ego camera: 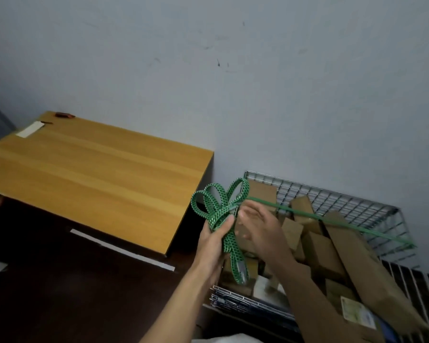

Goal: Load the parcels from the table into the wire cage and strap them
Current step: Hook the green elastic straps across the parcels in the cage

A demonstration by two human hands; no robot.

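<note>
Matt wood-grain table (pixel 92 167), shiny metal wire cage (pixel 352 204), cardboard parcels (pixel 322 253)

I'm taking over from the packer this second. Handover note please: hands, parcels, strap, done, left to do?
Left hand grips the looped green strap; right hand is at the loops, grip unclear. Cardboard parcels are piled in the wire cage; none shows on the table. One run of strap reaches the cage's right rim. To do: pay out the loops and fasten the strap over the parcels.

Dim, soft-focus, edge-warped view
</note>
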